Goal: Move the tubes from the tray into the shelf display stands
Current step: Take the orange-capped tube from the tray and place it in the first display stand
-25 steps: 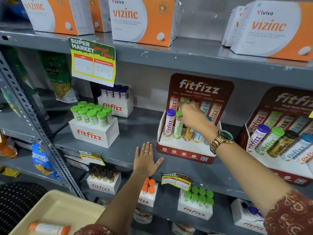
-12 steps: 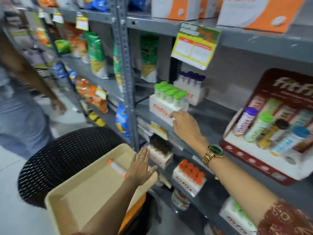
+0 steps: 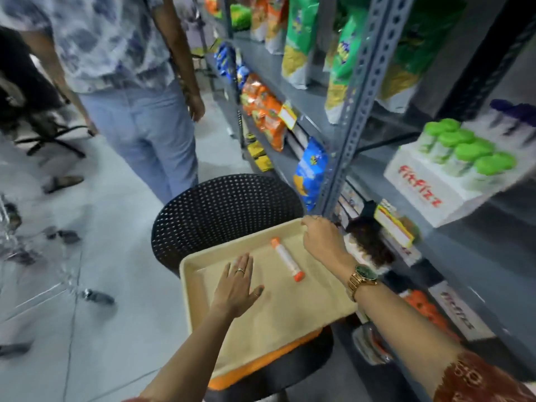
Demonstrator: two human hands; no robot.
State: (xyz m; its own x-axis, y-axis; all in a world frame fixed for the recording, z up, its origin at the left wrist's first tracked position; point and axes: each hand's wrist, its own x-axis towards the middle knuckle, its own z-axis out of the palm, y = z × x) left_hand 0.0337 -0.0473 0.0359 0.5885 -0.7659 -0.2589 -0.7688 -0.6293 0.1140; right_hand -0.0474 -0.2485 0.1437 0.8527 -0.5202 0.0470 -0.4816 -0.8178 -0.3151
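A beige tray (image 3: 290,314) rests on a black mesh chair. One white tube with orange ends (image 3: 287,259) lies in it, pointing away from me. My left hand (image 3: 236,285) hovers flat over the tray's left half, fingers spread, holding nothing. My right hand (image 3: 322,240), with a gold watch on its wrist, is loosely curled at the tray's far right corner, right of the tube and not touching it. A white Fitfizz stand (image 3: 429,187) with green-capped tubes (image 3: 464,152) sits on the shelf at right. An orange-capped stand (image 3: 426,309) shows on a lower shelf, blurred.
The black mesh chair (image 3: 226,216) stands beside a grey metal shelf upright (image 3: 356,105). Snack bags (image 3: 266,114) fill the shelves further along. A person in jeans (image 3: 145,126) stands in the aisle to the left, close behind the chair.
My view has swung left and down from the shelf to the tray. My right hand has come down from the shelf stands to the tray's far corner. My left hand has moved over the tray.
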